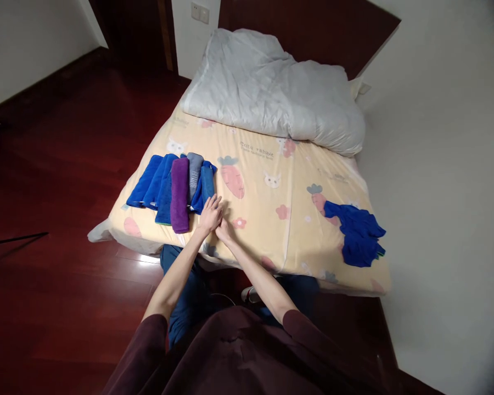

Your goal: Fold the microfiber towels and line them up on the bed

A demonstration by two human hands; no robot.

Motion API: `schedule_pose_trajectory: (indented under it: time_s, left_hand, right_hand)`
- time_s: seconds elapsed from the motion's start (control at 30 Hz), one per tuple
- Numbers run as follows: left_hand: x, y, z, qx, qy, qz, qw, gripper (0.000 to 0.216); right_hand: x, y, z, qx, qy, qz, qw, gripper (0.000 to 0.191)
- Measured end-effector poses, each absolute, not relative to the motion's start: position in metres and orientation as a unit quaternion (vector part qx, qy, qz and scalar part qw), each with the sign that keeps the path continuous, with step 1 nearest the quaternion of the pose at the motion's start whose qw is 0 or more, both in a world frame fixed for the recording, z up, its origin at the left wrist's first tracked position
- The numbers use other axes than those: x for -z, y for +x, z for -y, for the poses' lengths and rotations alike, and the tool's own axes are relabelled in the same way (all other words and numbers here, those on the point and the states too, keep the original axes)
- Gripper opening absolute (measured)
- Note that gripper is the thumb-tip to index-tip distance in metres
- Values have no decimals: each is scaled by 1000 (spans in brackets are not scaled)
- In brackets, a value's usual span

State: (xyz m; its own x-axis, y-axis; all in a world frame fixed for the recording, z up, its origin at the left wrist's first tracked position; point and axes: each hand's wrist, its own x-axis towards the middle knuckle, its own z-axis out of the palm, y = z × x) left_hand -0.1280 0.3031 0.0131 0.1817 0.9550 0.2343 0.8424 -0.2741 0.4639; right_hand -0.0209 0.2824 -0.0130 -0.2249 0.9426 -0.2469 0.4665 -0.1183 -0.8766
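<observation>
Left hand (211, 215) near oblong plush purple bundle (180, 195), crumpled blue cloth (356, 236)

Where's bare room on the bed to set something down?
Biggest free patch: the yellow sheet between the right hand and the crumpled blue cloth, with the grey quilt at its far side. Narrower strip: between quilt and folded cloths. Crowded: the left side, cloths packed together, left hand at their near right end.

Near the centre, my left hand (210, 216) hides fingers of my right hand (224, 230); print on the grey towel (195, 164) is too small to read; the top edge cuts off the headboard (313, 33).
</observation>
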Motion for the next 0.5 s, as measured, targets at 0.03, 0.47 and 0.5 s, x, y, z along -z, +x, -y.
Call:
schedule_pose_trajectory:
  time_s: [0.03,0.47,0.5]
  left_hand:
    - [-14,-126,-313,-207,773,-588,118,41]
    - [14,-160,-352,-176,801,-570,50,70]
    - [16,-154,-336,-184,801,-567,50,71]
  right_hand:
    - [9,-25,-279,-480,-587,615,217,37]
    - [13,29,-231,-675,-409,536,300,20]
    - [12,61,-232,-650,-439,521,337,21]
